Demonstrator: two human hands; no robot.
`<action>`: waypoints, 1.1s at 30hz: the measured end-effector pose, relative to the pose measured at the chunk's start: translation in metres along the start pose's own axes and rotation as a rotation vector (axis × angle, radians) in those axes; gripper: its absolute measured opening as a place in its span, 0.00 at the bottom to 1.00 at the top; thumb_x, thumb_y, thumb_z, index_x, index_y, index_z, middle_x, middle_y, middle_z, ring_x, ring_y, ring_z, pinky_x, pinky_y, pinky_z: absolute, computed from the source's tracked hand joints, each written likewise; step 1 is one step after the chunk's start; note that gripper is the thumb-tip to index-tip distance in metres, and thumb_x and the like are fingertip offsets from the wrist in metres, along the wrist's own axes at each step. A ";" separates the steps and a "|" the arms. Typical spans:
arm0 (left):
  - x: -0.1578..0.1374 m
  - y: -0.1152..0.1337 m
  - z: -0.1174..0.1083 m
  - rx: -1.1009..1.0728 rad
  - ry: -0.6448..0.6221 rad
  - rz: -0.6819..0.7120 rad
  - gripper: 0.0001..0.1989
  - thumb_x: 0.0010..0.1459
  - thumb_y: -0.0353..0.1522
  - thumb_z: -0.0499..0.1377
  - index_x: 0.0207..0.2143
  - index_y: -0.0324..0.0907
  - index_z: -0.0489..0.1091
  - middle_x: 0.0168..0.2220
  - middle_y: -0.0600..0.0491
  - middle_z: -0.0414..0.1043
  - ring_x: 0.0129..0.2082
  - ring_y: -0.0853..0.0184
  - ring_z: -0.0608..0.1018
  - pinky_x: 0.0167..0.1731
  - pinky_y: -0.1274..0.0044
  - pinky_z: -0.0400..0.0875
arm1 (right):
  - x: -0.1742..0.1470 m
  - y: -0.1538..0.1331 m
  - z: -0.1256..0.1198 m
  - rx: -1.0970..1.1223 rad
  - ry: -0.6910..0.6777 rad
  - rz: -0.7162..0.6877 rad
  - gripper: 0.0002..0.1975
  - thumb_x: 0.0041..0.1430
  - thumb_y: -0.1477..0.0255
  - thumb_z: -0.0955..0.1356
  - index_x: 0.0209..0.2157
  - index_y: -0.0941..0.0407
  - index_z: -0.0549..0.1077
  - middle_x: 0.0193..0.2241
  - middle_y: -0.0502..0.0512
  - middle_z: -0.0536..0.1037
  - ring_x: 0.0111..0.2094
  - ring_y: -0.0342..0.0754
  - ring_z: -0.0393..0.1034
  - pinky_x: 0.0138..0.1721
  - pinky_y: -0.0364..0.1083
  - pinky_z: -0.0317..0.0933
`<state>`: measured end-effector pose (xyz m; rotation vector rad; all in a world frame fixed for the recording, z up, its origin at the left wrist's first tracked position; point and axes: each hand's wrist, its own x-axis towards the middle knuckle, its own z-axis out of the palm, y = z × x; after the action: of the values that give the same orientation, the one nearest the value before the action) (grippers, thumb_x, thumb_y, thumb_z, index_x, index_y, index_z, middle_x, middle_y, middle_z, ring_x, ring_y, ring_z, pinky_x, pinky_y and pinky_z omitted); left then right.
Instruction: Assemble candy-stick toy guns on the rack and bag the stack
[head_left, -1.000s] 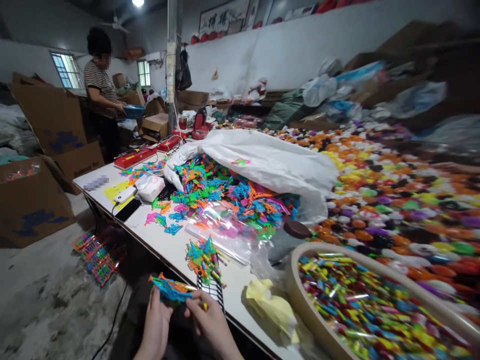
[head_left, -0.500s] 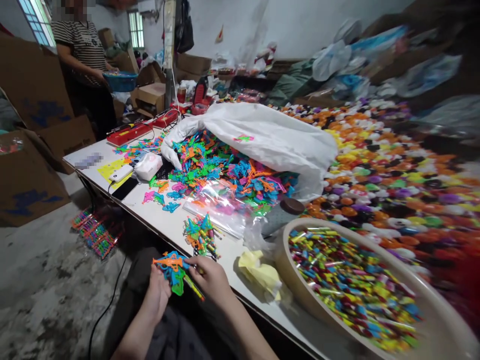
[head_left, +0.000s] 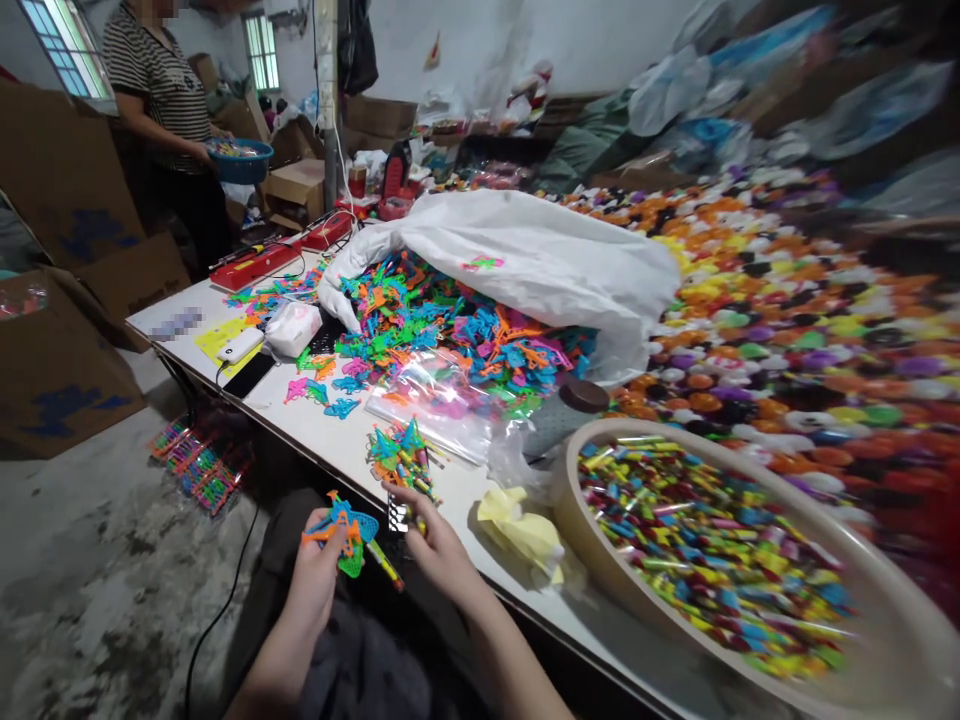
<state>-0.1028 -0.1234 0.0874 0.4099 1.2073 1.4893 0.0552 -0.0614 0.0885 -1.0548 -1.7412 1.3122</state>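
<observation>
My left hand [head_left: 313, 572] is closed around a small bunch of plastic toys [head_left: 346, 535], blue, orange and green, above my lap. A striped yellow tube [head_left: 386, 566] sticks out of this bunch towards the lower right. My right hand [head_left: 439, 550] is at the table's front edge, apart from the bunch. Its index finger reaches forward, and a small black-and-white checkered piece [head_left: 397, 512] shows between finger and thumb. Just beyond it lies a pile of similar toys with tubes [head_left: 405, 455] on the table.
A white sack [head_left: 517, 240] spills many coloured plastic toys [head_left: 405, 310]. A beige basin [head_left: 577, 500] full of short tubes stands at right, beside crumpled yellow paper [head_left: 517, 530]. A phone [head_left: 250, 376] lies at left. Behind, a person [head_left: 169, 100] holds a blue basin [head_left: 247, 168].
My right hand has drawn away from the toy bunch, rightwards, and its index finger has stretched out. My left hand still holds the bunch, now turned and with its fingers further around it.
</observation>
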 end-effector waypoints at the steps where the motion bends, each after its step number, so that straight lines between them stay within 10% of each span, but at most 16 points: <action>1: 0.001 0.000 0.000 0.010 -0.001 0.018 0.26 0.39 0.44 0.69 0.34 0.39 0.63 0.26 0.56 0.70 0.24 0.73 0.72 0.24 0.82 0.66 | 0.000 -0.001 -0.003 0.074 -0.004 0.028 0.22 0.54 0.75 0.60 0.52 0.52 0.63 0.52 0.57 0.68 0.54 0.49 0.62 0.57 0.52 0.54; 12: 0.006 -0.004 0.003 0.049 0.053 0.059 0.26 0.36 0.41 0.70 0.36 0.38 0.68 0.34 0.50 0.76 0.35 0.67 0.77 0.39 0.76 0.69 | -0.004 -0.006 -0.009 0.297 0.228 0.130 0.16 0.54 0.55 0.65 0.33 0.53 0.64 0.22 0.46 0.66 0.25 0.43 0.62 0.30 0.44 0.59; 33: 0.006 -0.002 -0.005 0.302 0.043 0.092 0.22 0.47 0.45 0.63 0.39 0.38 0.66 0.36 0.48 0.74 0.38 0.64 0.76 0.42 0.74 0.69 | -0.002 -0.018 0.019 0.327 0.205 0.232 0.16 0.48 0.59 0.70 0.35 0.55 0.73 0.34 0.53 0.75 0.34 0.46 0.67 0.36 0.45 0.62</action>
<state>-0.1080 -0.1210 0.0814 0.6456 1.4711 1.4015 0.0354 -0.0732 0.1015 -1.1766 -1.2310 1.5106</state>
